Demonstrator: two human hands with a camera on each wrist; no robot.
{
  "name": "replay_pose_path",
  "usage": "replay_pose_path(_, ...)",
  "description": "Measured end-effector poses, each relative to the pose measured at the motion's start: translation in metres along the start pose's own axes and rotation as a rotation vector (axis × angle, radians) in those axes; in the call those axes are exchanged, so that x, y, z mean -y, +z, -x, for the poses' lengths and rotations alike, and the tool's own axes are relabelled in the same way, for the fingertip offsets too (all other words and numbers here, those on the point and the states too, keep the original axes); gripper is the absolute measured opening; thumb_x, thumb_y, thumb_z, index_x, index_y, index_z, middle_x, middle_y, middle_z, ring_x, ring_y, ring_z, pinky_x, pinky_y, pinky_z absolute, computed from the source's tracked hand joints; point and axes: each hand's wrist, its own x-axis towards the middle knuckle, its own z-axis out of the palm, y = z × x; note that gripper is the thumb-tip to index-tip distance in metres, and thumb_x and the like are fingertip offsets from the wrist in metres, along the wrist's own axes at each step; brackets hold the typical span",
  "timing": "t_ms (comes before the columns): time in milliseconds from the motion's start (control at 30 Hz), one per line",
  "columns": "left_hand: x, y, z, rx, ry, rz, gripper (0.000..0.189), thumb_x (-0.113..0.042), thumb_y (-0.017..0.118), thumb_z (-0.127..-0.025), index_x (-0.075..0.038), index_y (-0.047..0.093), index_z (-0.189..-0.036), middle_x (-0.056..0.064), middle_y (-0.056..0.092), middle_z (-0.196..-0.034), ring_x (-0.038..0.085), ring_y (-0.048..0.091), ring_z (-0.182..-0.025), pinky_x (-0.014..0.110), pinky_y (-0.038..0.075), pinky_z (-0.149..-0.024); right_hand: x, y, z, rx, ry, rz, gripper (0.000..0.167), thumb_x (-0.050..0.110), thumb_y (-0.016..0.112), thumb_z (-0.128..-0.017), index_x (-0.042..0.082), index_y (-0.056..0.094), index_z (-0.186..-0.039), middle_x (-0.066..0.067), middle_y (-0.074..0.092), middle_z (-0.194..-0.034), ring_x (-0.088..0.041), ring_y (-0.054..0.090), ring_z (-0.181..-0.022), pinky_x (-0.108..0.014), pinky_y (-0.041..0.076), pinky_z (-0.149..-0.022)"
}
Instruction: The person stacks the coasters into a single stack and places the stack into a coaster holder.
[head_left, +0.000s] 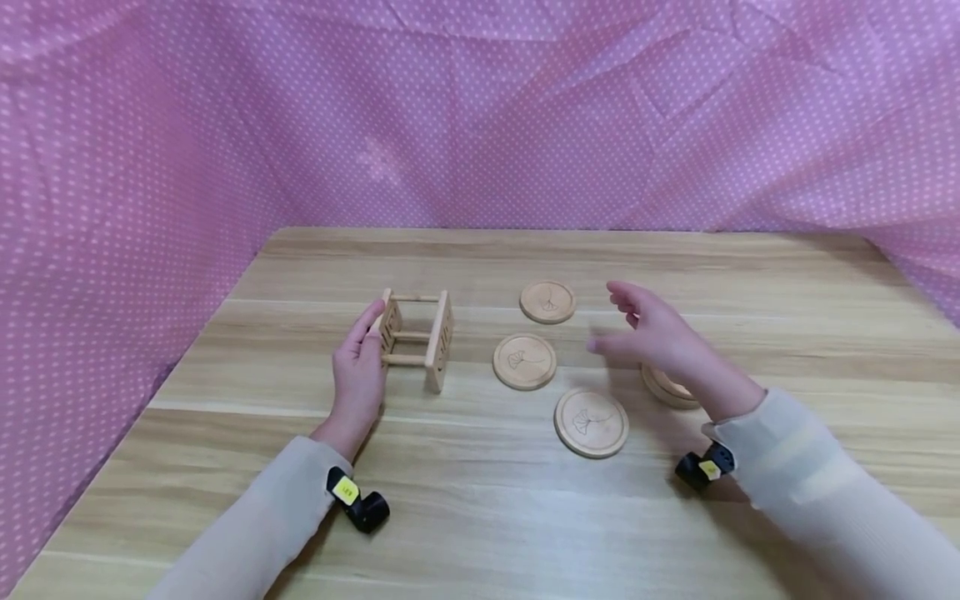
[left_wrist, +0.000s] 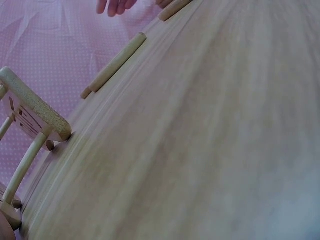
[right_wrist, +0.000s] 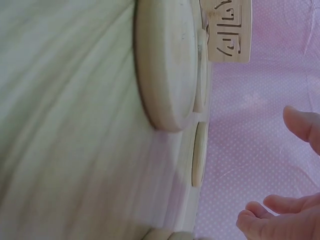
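A wooden coaster rack [head_left: 440,343], two cut-out side panels joined by dowels, stands on the table left of centre. My left hand [head_left: 358,367] rests against its left panel with the visible fingers straight; the panel hides part of the hand. Three round wooden coasters with an engraved leaf lie flat: a far one [head_left: 548,302], a middle one [head_left: 524,362] and a near one [head_left: 591,423]. Above the table, right of them, hovers my right hand [head_left: 651,329], thumb and fingers apart with nothing between them. Beneath its wrist more coasters [head_left: 660,390] seem stacked, partly hidden.
The wood-grain table [head_left: 465,500] carries all of these things. Behind and to the sides hangs a pink polka-dot cloth [head_left: 480,117]. Each wrist wears a small black camera, the left one [head_left: 367,510] and the right one [head_left: 703,468] both close to the tabletop.
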Motion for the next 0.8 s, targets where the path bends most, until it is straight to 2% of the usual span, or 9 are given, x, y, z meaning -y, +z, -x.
replay_pose_path(33,0.0,0.0,0.0,-0.003,-0.003,-0.006,0.042,-0.011,0.035,-0.098,-0.024,0.05,-0.134,-0.013,0.044,-0.139,0.003,0.047,-0.084,0.019,0.042,-0.074,0.001,0.001,-0.002,-0.003,0.001,-0.002,0.092,0.017,0.074,-0.077,-0.001,0.016,-0.146,-0.026,0.024,-0.147,-0.04,0.022,-0.136,-0.046,0.021,-0.112)
replay_pose_path(133,-0.001,-0.001,0.0,-0.001,0.0,-0.002,0.042,-0.011,0.035,-0.098,-0.024,0.049,-0.135,-0.012,0.044,-0.14,0.007,0.048,-0.084,0.021,0.043,-0.076,0.005,0.003,-0.008,-0.009,0.022,-0.02,0.089,0.016,0.073,-0.078,-0.001,0.017,-0.146,-0.025,0.025,-0.147,-0.04,0.023,-0.135,-0.046,0.021,-0.112)
replay_pose_path(167,-0.001,-0.001,0.0,0.002,0.008,0.001,0.042,-0.01,0.035,-0.098,-0.023,0.049,-0.135,-0.011,0.043,-0.141,0.005,0.051,-0.097,0.022,0.042,-0.084,0.006,0.003,-0.009,-0.01,0.033,-0.027,0.088,0.016,0.072,-0.079,-0.001,0.017,-0.146,-0.025,0.025,-0.147,-0.04,0.023,-0.135,-0.046,0.021,-0.112)
replay_pose_path(233,-0.002,-0.001,0.0,0.01,0.014,0.01,0.042,-0.009,0.035,-0.098,-0.022,0.049,-0.135,-0.009,0.042,-0.142,0.005,0.045,-0.114,0.025,0.039,-0.093,0.007,0.003,-0.012,-0.013,0.054,-0.039,0.087,0.016,0.071,-0.08,-0.001,0.018,-0.146,-0.025,0.026,-0.147,-0.041,0.023,-0.135,-0.047,0.021,-0.112)
replay_pose_path(300,-0.001,-0.001,0.0,0.015,0.015,0.013,0.042,-0.009,0.035,-0.098,-0.022,0.049,-0.134,-0.01,0.042,-0.142,0.006,0.044,-0.116,0.026,0.037,-0.095,0.009,0.004,-0.014,-0.016,0.072,-0.039,0.087,0.018,0.071,-0.08,0.0,0.018,-0.146,-0.025,0.026,-0.147,-0.041,0.024,-0.134,-0.048,0.021,-0.112)
replay_pose_path(433,-0.001,-0.001,-0.001,0.016,0.011,0.003,0.042,-0.01,0.035,-0.098,-0.024,0.049,-0.134,-0.012,0.042,-0.141,0.006,0.045,-0.111,0.026,0.038,-0.092,0.01,0.006,-0.021,-0.03,0.097,-0.036,0.086,0.021,0.071,-0.08,0.001,0.02,-0.146,-0.023,0.029,-0.146,-0.039,0.026,-0.134,-0.047,0.024,-0.111)
replay_pose_path(633,0.0,-0.002,0.0,0.026,0.035,-0.001,0.042,-0.009,0.035,-0.098,-0.022,0.048,-0.135,-0.006,0.041,-0.143,0.002,0.032,-0.131,0.028,0.029,-0.108,0.008,0.015,-0.036,-0.057,0.116,-0.118,0.083,0.013,0.071,-0.079,-0.002,0.022,-0.145,-0.023,0.03,-0.145,-0.036,0.026,-0.134,-0.043,0.025,-0.111)
replay_pose_path(733,-0.001,-0.002,0.0,0.03,0.033,0.002,0.042,-0.009,0.034,-0.097,-0.022,0.048,-0.135,-0.006,0.041,-0.144,0.002,0.033,-0.13,0.028,0.031,-0.107,0.008,0.021,-0.043,-0.09,0.131,-0.143,0.082,0.012,0.071,-0.078,-0.002,0.023,-0.144,-0.022,0.031,-0.145,-0.035,0.027,-0.133,-0.042,0.026,-0.11)
replay_pose_path(800,-0.001,-0.002,0.001,0.029,0.022,0.002,0.043,-0.009,0.034,-0.098,-0.023,0.048,-0.135,-0.007,0.04,-0.144,0.001,0.037,-0.125,0.027,0.034,-0.101,0.008,0.026,-0.047,-0.113,0.142,-0.149,0.082,0.013,0.072,-0.078,-0.001,0.025,-0.144,-0.021,0.031,-0.144,-0.034,0.028,-0.133,-0.041,0.027,-0.11)
